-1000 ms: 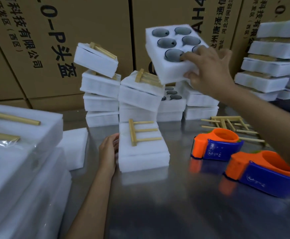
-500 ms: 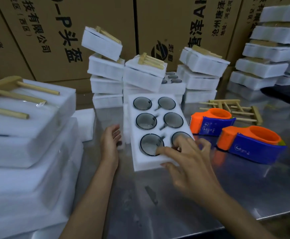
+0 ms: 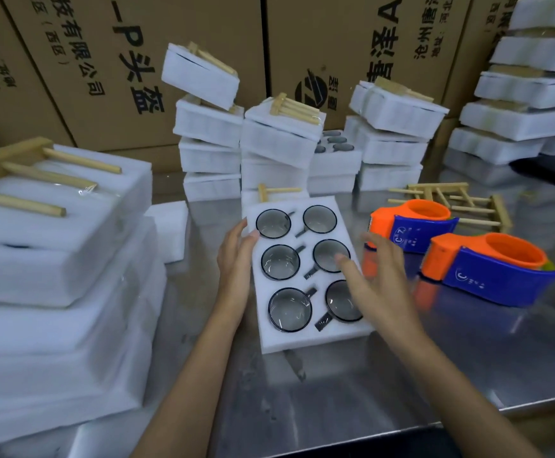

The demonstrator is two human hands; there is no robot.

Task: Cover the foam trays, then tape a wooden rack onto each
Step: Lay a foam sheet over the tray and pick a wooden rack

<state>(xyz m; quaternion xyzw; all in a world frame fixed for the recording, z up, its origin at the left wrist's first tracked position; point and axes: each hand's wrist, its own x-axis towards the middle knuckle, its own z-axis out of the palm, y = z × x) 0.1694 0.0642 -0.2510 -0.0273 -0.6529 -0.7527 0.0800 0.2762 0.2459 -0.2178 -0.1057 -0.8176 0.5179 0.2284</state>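
On the steel table [image 3: 401,368], both flat-fingered hands flank the uncovered foam tray [image 3: 305,337], left hand [image 3: 236,259] touching, right hand [image 3: 378,279] above.

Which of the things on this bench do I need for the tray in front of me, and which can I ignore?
Needed:
open tray with six cups
foam sheet, probably the cover
loose racks
tape dispensers
left hand and right hand, both on the tray

Ignore:
finished stacks
cartons
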